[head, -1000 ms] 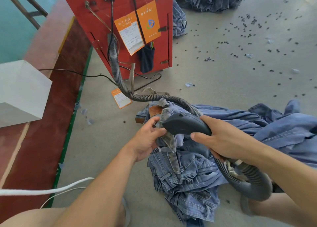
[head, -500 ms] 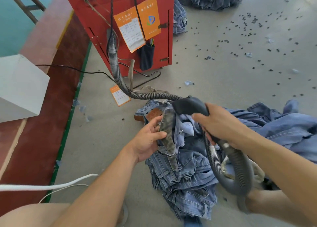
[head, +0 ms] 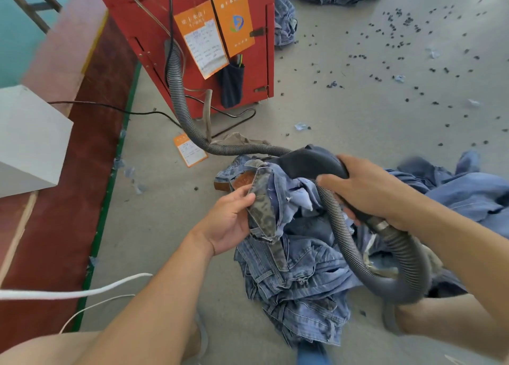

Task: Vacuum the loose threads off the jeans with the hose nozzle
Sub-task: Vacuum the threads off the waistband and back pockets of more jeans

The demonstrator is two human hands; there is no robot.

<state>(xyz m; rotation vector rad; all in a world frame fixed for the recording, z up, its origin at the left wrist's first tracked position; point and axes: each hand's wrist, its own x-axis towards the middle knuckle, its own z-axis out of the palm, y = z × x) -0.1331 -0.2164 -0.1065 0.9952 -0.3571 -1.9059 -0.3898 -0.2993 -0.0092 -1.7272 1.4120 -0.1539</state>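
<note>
Left hand (head: 234, 221): pinches the waistband of the jeans (head: 292, 268), lifting it.
Right hand (head: 369, 191): wrapped around the dark nozzle (head: 308, 162), its mouth against the denim.
Hose (head: 176, 89): runs to the red machine (head: 143, 20).
Jeans: heaped on the floor (head: 358, 102).

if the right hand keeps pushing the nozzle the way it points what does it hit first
Most likely the jeans: the right hand aims the nozzle up-left at the raised waistband that the left hand holds. Depth is unclear, so contact may already exist.
</note>
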